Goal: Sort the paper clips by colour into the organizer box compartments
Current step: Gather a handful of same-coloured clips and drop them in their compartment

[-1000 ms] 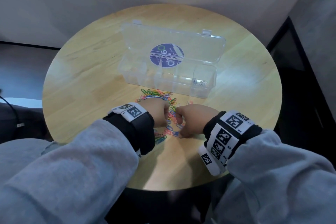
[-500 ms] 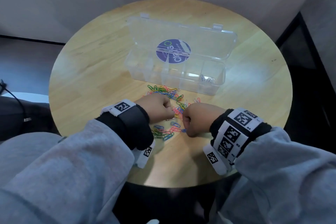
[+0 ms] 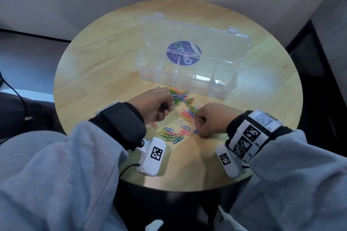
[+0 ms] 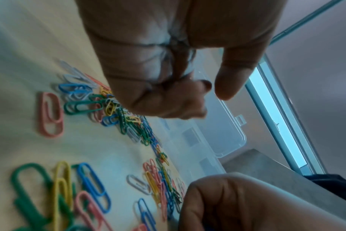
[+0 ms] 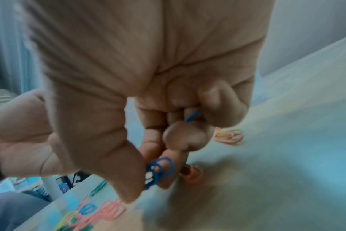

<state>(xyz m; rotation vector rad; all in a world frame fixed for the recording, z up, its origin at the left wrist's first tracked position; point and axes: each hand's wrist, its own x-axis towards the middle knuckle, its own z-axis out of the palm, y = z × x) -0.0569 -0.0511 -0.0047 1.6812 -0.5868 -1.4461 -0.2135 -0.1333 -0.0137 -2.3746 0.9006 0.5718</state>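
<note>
A loose pile of coloured paper clips (image 3: 185, 110) (image 4: 109, 109) lies on the round wooden table, just in front of the clear organizer box (image 3: 187, 88). The box's lid (image 3: 216, 43) is open behind it, and a few white clips (image 3: 219, 83) lie in its rightmost compartment. My left hand (image 3: 170, 108) (image 4: 168, 93) hovers at the pile's left edge. Its fingers are curled, and thin dark wire shapes show between them. My right hand (image 3: 199, 127) (image 5: 158, 164) sits at the pile's near right, pinching a blue clip (image 3: 195, 131) (image 5: 162, 170). More blue wire shows deeper among its fingers.
The table (image 3: 93, 73) ends close to my body, with dark floor below it. A wall stands behind it and a dark cabinet (image 3: 319, 80) to the right. Stray clips (image 3: 172, 135) lie between my wrists.
My hands have drawn apart. The left has lifted off the pile toward the left, and the right has pulled back toward me with the blue clip. The head view has shifted.
</note>
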